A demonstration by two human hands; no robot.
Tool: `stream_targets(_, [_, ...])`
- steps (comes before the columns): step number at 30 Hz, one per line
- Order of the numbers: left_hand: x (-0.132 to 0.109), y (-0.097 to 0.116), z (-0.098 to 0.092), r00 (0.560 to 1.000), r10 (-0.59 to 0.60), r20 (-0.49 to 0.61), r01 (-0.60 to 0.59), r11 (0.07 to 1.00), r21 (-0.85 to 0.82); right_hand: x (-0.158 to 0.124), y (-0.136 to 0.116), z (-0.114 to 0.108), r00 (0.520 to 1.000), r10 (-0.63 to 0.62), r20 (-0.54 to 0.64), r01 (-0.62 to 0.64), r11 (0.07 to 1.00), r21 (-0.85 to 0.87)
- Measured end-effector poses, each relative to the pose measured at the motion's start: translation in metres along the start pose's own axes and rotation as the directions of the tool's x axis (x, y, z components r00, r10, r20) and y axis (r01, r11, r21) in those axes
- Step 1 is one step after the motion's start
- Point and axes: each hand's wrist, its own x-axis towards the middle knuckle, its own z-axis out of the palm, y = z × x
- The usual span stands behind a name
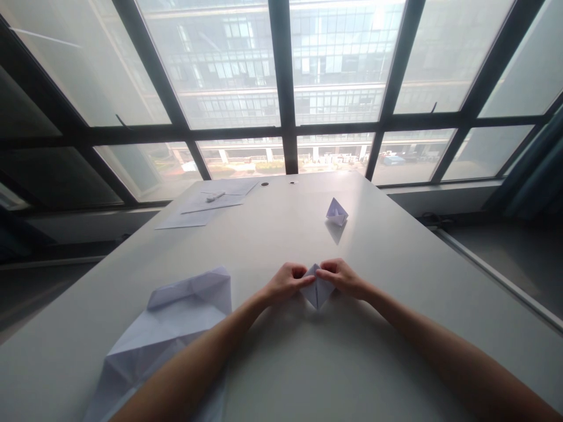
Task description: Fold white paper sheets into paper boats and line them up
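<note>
A: Where do we have our hands?

B: Both are out in front of us, over the middle of the white table (396, 281). Our left hand (285, 283) and our right hand (343, 276) meet on a small folded paper piece (317, 291) — each pinches one side of its upper edge, thumbs and fingertips closed on the paper. Its lower corner points back towards us, touching or just above the tabletop.

A: So both hands grasp it?

B: Yes, both are clenched lightly on the same piece, knuckles nearly touching across its top.

A: What else do we see on the table?

B: 1 finished paper boat (336, 212) stands upright beyond our hands, a little to the right and well apart from them. To our left lies a large creased sheet (176, 322), partly folded; our left forearm crosses its near edge. At the far left end — near the window (281, 88) — we see a few flat sheets of paper (206, 206) with a small pen-like thing (215, 196) on top, too small to tell exactly. 2 round holes (278, 183) sit in the far edge of the table.
</note>
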Motion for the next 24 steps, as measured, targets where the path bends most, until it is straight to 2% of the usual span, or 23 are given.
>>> stream_targets(6, [0.0, 0.0013, 0.0007, 1.0, 0.013, -0.002, -0.013, 0.999, -0.03, -0.0004, -0.0021, -0.0006, 0.997, -0.008, 0.075, 0.01, 1.0, -0.02])
stream_targets(13, [-0.0003, -0.0012, 0.0033, 0.998, 0.014, -0.057, -0.019, 0.997, -0.081, -0.0003, -0.0016, 0.0002, 0.999, -0.02, 0.041, 0.021, 1.0, -0.02])
stream_targets(18, [-0.0008, -0.0016, 0.0086, 0.978, -0.021, -0.208, -0.012, 0.988, -0.152, -0.0005, -0.0008, 0.0016, 1.0, -0.006, -0.03, 0.007, 0.999, 0.031])
stream_targets(24, [-0.002, -0.0009, 0.0071, 0.914, -0.035, -0.403, -0.063, 0.971, -0.229, 0.0012, 0.0039, 0.0016, 0.979, 0.007, -0.202, 0.023, 0.989, 0.146])
